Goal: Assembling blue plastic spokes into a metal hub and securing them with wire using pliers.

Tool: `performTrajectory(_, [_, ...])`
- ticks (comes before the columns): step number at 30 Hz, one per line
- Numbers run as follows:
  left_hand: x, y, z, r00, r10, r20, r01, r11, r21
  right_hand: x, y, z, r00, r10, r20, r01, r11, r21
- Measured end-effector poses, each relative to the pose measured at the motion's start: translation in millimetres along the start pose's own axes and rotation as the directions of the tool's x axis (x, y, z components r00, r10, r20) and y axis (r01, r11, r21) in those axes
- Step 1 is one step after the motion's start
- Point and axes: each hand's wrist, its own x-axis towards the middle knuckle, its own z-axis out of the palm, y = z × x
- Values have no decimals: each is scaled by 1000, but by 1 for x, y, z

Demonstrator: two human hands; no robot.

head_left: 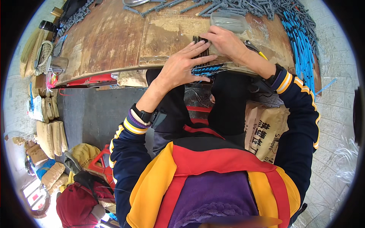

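A row of thin blue-and-black rods [207,70] lies side by side at the table's near edge, the blue ends overhanging it. My left hand [184,62] is laid over this row, fingers across the top and thumb by the blue ends. At the far black ends, the bent fingers of my right hand [224,41] press together on the rods; its fingertips are partly hidden. A few fine pale strands stick out to the right beneath my right wrist. Just beyond that hand stands a clear plastic box [237,23] with thin pale sticks in it.
Yellow-and-black cutters [256,49] lie beside my right wrist. Long blue rods [300,49] are heaped at the right edge of the wooden table [110,41]. Grey plastic pieces [243,7] are piled along the far side. A metal cup [57,64] stands far left.
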Motion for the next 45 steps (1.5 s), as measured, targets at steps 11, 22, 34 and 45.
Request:
performTrajectory(11, [0, 0, 3, 999, -33, 12, 34, 999, -39, 4, -3, 2, 999, 21, -36, -19, 999, 51])
performTrajectory(22, [-2, -1, 2, 1000, -30, 3, 30, 998, -53, 1, -8, -8, 996, 85, -32, -80, 990, 117])
performTrajectory(34, [-4, -4, 5, 999, -9, -45, 9, 1000, 6, -2, -9, -5, 993, 96, -62, -90, 992, 90])
performTrajectory(45, [-4, -2, 3, 1000, -9, -13, 9, 1000, -30, 4, -12, 4, 993, 83, -84, -76, 993, 86])
